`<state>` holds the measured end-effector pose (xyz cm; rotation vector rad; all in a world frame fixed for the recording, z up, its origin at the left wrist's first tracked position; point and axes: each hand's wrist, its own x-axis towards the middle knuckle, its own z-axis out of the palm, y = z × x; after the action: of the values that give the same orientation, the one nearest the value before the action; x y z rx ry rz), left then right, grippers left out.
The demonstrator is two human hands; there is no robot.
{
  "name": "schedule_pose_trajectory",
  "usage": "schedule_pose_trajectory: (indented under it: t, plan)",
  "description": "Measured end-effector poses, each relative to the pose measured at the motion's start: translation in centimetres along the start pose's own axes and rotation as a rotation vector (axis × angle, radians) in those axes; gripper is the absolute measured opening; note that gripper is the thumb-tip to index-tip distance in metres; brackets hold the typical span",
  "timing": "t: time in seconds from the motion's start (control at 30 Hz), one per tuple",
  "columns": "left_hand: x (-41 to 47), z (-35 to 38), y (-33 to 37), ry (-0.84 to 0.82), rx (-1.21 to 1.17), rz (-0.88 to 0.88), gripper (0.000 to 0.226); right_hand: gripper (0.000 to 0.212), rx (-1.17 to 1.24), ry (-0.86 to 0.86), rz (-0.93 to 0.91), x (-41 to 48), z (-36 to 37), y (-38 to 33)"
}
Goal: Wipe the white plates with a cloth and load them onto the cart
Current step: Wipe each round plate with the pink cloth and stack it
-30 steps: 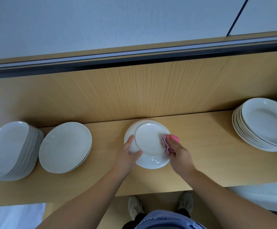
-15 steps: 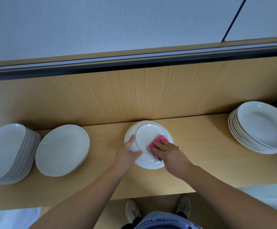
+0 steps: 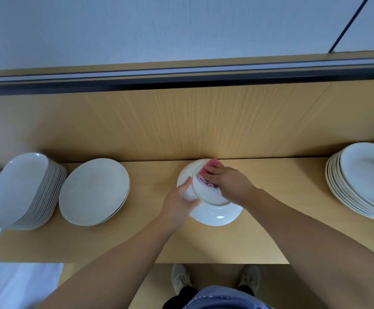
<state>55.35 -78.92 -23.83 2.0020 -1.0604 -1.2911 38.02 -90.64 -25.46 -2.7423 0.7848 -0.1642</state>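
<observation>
One white plate [image 3: 212,216] lies upside down on the wooden counter [image 3: 150,241], its far edge close to the back panel [image 3: 181,121]. The left hand [image 3: 178,202] grips its left rim, thumb on top and fingers hidden beneath. The right hand [image 3: 230,182], slightly blurred, presses a pink cloth [image 3: 212,162] onto the plate's base with its fingers stretched over it, covering most of the cloth. The frame edges cut off the left stack [image 3: 23,190] and the right stack [image 3: 364,181].
</observation>
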Motion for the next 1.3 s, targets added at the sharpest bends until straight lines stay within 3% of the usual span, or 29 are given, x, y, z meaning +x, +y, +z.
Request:
schedule_pose_trajectory:
  t: [0.17,0.47,0.6,0.67,0.8,0.9,1.1,1.2,1.3]
  plan:
    - [0.1,0.0,-0.3,0.011,-0.030,-0.007,0.072,0.052,0.068,-0.055,0.157,-1.7,-0.5,1.2]
    - [-0.1,0.3,-0.5,0.010,-0.041,-0.010,0.075,0.047,0.156,-0.058,0.145,-7.1,-0.2,-1.8]
    - [-0.6,0.5,0.0,0.030,-0.061,-0.030,0.086,0.047,0.353,-0.168,0.174,-7.5,-2.0,-2.2]
    - [-0.5,0.8,-0.1,0.065,-0.127,-0.025,0.089,0.048,0.445,-0.132,0.183,-7.3,-3.1,-1.6]
    - [-1.4,1.0,1.4,0.101,-0.316,-0.102,0.070,0.058,0.459,0.045,0.171,-6.9,-4.6,0.2]
    - [-2.3,1.4,2.9,0.137,-0.398,-0.130,0.061,0.061,0.490,0.083,0.146,-6.4,-6.2,1.2]
    - [-4.9,3.1,7.0,0.249,-0.454,-0.049,0.010,0.059,0.469,0.123,0.025,-6.2,-9.0,2.2]
    - [-5.9,3.4,9.0,0.317,-0.355,0.026,0.009,0.055,0.462,0.175,-0.063,-6.2,-10.6,2.3]
    - [-7.1,2.9,10.4,0.417,-0.092,0.072,0.013,0.059,0.451,0.193,-0.116,-6.3,-11.5,2.7]
